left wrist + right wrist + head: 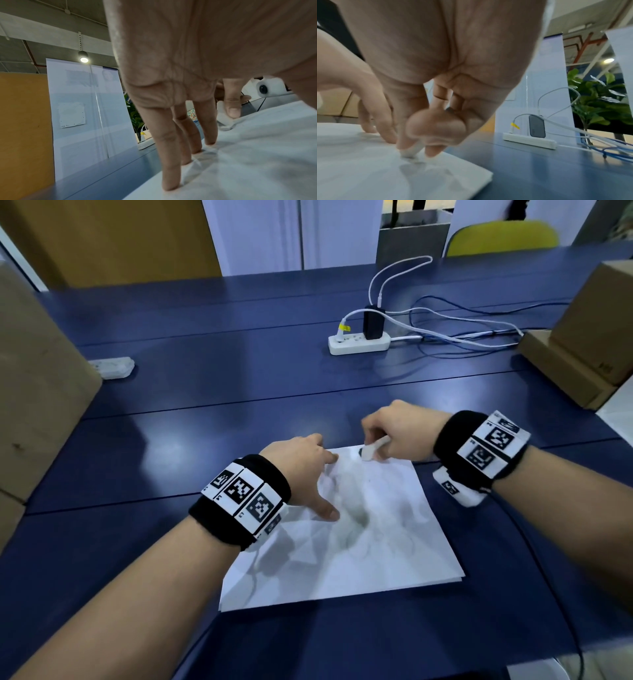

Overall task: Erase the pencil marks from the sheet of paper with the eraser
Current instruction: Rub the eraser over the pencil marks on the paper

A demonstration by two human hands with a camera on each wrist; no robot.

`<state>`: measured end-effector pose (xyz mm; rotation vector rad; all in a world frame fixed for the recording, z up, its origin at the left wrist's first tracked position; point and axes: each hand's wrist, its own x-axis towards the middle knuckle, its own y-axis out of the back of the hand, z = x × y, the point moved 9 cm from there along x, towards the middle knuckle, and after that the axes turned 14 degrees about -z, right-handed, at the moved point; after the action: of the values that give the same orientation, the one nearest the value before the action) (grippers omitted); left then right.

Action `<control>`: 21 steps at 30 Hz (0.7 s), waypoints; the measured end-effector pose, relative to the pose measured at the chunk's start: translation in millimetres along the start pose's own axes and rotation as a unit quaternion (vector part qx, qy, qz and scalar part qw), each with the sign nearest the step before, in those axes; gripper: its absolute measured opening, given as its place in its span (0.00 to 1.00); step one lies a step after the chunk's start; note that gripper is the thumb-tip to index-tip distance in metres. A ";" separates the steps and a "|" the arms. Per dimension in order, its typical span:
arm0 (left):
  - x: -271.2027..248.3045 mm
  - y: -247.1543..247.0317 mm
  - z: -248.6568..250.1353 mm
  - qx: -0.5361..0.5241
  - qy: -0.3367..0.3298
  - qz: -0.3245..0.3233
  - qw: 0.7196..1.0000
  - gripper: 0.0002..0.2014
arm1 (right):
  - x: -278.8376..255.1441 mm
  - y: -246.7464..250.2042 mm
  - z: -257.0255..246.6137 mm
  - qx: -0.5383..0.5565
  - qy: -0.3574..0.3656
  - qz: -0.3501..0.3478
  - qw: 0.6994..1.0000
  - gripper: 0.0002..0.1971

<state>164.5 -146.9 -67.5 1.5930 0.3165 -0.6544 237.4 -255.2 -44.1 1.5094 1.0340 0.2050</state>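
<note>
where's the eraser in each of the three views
Head: the eraser sits just above centre, pinched by the right hand at the paper's far edge.
Left wrist: right of centre, behind the fingers.
Right wrist: lower left of centre, under the fingertips.
Shared landmark: the white power strip.

Light is even and rather cool, coming from above: a ceiling lamp [83, 57] glows in the left wrist view, another [608, 60] in the right. The blue table [212, 392] carries soft pale glare. The hands throw faint grey shadows across the paper [359, 559]. The head view bends straight lines at its edges and smears near the top. In both wrist views the near skin is blurred and the backgrounds are soft.
</note>
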 end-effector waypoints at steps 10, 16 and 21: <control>2.2 -2.1 -2.9 0.002 0.003 0.003 1.000 0.47 | 0.4 -6.4 -6.6 -0.022 0.002 -0.029 0.999 0.08; 3.2 -2.8 -3.0 0.005 0.006 -0.001 1.000 0.47 | -15.0 -34.0 -7.3 0.029 0.039 -0.121 0.992 0.08; 3.9 -2.3 -2.0 0.008 0.005 -0.002 1.000 0.46 | -6.4 -19.4 -6.2 0.001 0.019 -0.072 0.997 0.13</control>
<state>166.8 -145.3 -71.6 1.6113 0.3241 -0.6535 220.4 -257.8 -56.7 1.4310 1.1675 0.1313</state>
